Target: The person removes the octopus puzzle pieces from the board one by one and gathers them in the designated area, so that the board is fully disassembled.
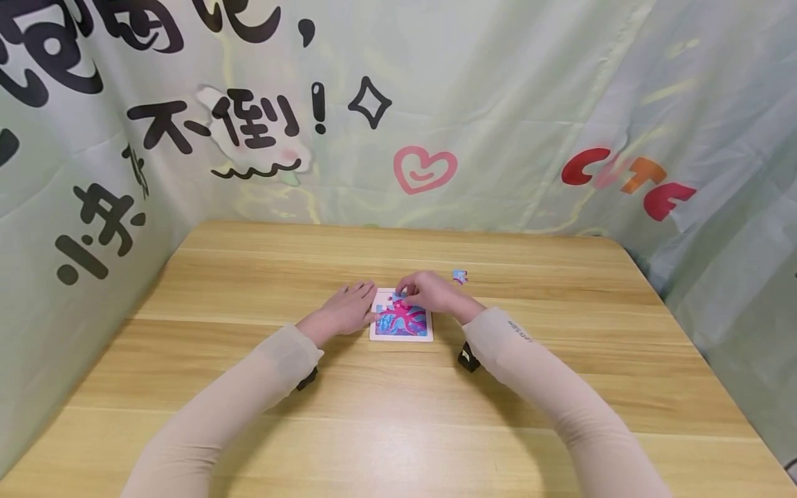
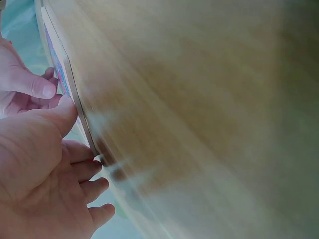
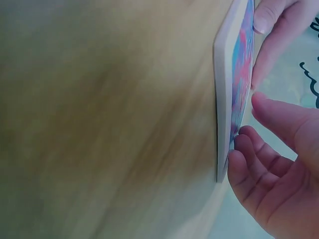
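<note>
A small jigsaw puzzle (image 1: pixel 401 322) with a pink octopus on blue lies in a white-edged tray (image 1: pixel 401 339) on the table. My left hand (image 1: pixel 349 308) rests at the tray's left side, fingers extended, thumb touching its edge; the left wrist view shows this hand (image 2: pixel 45 159) against the rim. Over the puzzle's upper right part, my right hand (image 1: pixel 431 293) has curled fingers and seems to pinch a blue puzzle piece (image 1: pixel 398 293), mostly covered by the fingertips. In the right wrist view, the right hand's fingertips (image 3: pixel 239 149) reach the puzzle surface. Pale backing shows at the tray's upper left.
One loose blue and pink puzzle piece (image 1: pixel 460 277) lies on the wooden table (image 1: pixel 398 415) beyond the right hand. A printed pale curtain (image 1: pixel 498 104) closes off the back and both sides. Dark wrist cameras sit under both sleeves.
</note>
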